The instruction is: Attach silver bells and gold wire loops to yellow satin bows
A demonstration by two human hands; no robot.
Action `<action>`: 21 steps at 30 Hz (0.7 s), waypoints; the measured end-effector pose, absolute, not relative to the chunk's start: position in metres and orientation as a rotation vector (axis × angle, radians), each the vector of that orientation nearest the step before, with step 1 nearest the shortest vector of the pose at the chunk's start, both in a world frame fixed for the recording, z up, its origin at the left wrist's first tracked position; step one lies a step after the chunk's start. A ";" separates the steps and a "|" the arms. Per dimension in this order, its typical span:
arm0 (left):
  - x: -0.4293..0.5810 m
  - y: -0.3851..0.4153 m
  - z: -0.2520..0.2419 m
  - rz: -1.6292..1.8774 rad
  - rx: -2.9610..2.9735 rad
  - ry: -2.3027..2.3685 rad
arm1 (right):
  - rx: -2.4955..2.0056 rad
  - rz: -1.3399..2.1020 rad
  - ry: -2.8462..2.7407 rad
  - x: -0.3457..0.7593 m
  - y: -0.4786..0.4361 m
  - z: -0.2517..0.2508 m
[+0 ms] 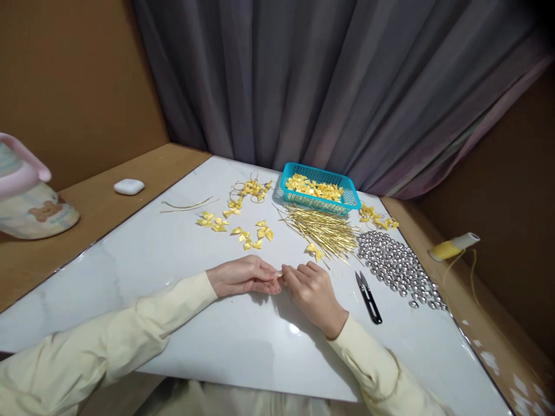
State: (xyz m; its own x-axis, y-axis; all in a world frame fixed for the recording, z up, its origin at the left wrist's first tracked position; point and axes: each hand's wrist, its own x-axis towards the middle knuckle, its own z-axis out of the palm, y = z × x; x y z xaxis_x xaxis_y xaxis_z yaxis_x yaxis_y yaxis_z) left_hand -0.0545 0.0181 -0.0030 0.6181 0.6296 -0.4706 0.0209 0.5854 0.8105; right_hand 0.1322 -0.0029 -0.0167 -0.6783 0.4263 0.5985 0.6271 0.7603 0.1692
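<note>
Grey-purple fabric is forming the backdrop: one curtain (277,75), its top running out of view. One white marbled tabletop (130,271) is spreading below, the forearms covering its near portions. One pink-handled container (26,214) is standing at far left, the frame cutting it off. One turquoise basket (312,203) is holding yellow bows (318,189), too heaped for counting. Silver beads (394,260), likewise uncountable, are lying right of one pile of gold strips (323,231). Two hands are meeting near the tabletop's middle: the left hand (243,276) is pinching with thumb and fingers; the right hand (314,292) is curling its fingers closed in a pinch, its thumb largely hiding. One spool (453,247) is resting at right, one pair of black snips (368,297) is lying near the beads, and one white case (129,186) is sitting at left. One lone bow (314,251) is touching the strips. Between both hands' fingertips, one thin piece (276,278) is showing, slender and gold-coloured, the fingers concealing most of its shape.
</note>
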 end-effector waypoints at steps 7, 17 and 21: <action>-0.052 0.015 0.002 0.453 0.862 0.863 | -0.832 -0.456 -2.399 0.129 -0.007 -0.014; -0.055 0.019 -0.005 0.495 0.889 0.844 | -0.918 -0.320 -2.350 0.135 -0.001 -0.020; -0.055 0.019 -0.002 0.484 0.894 0.843 | -0.874 -0.255 -2.374 0.135 -0.002 -0.019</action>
State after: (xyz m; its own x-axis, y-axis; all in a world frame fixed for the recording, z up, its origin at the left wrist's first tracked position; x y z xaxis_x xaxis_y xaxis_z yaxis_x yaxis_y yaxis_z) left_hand -0.0553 0.0193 -0.0022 0.5926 0.6799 -0.4320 -0.0298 0.5544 0.8317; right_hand 0.1347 -0.0024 -0.0188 -0.6103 0.5295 0.5893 0.6425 0.7660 -0.0229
